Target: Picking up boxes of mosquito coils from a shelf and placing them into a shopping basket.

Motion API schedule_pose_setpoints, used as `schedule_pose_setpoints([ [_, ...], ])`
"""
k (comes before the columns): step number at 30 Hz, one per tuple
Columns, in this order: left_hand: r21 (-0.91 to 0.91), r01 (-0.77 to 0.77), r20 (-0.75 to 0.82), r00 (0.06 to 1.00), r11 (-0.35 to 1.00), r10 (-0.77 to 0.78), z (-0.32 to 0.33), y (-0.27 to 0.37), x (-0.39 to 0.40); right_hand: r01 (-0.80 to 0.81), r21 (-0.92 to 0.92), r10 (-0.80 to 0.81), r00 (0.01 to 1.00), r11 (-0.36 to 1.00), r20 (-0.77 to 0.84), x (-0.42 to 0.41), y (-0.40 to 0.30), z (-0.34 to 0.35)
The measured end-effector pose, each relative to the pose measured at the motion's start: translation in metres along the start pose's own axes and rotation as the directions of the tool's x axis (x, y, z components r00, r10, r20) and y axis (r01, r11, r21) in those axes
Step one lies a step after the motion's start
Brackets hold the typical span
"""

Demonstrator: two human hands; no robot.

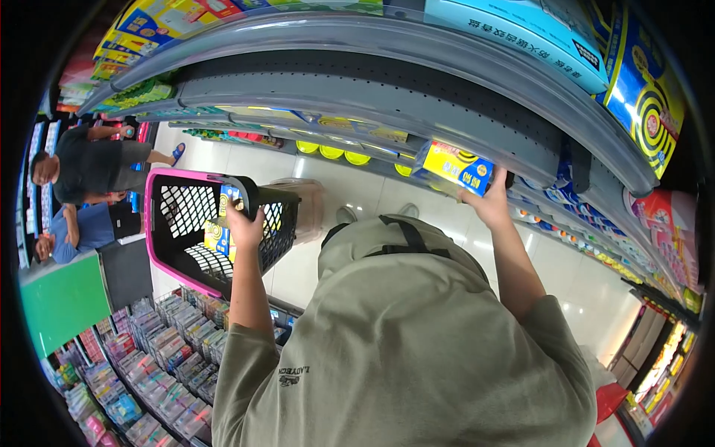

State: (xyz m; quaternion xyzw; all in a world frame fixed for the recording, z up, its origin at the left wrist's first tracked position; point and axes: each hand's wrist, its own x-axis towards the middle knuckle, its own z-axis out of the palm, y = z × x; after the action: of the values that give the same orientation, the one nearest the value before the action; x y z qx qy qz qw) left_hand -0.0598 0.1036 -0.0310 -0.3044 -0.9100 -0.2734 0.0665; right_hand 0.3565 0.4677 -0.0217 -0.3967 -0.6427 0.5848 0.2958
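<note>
My right hand [491, 199] grips one end of a blue and yellow box of mosquito coils [455, 167], held just below a shelf edge. Some of its fingers are hidden behind the box. At the left, my left hand [246, 228] is closed around the black handle [244, 190] of a shopping basket [215, 291] with a pink rim. Inside the basket are blue and yellow boxes with a coil picture [215, 237], partly covered by that hand.
Before me runs a grey store shelf [357, 84] with a clear front rail. A light-blue carton [525, 39] and a coil box [648, 106] stand on its upper level. Two people [89, 162] [84, 229] are at the left. Racks of small packages [167, 357] stand at lower left.
</note>
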Motion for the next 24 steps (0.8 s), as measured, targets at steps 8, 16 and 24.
schedule_pose_setpoints([
  [8, -0.288, -0.215, 0.113, 0.96, 0.933, 0.256, -0.028, 0.109, 0.011, -0.002, -0.047, 0.015, 0.958, 0.999, 0.286, -0.027, -0.044, 0.055],
  [16, -0.274, -0.57, 0.307, 0.712, 0.775, 0.632, -0.084, 0.215, 0.024, 0.336, -0.247, -0.16, 0.828, 0.909, 0.537, -0.014, -0.135, 0.153],
  [24, -0.191, -0.518, 0.066, 0.84, 0.834, 0.538, -0.175, 0.136, 0.062, 0.314, -0.016, -0.239, 0.752, 0.949, 0.614, -0.012, -0.211, 0.254],
])
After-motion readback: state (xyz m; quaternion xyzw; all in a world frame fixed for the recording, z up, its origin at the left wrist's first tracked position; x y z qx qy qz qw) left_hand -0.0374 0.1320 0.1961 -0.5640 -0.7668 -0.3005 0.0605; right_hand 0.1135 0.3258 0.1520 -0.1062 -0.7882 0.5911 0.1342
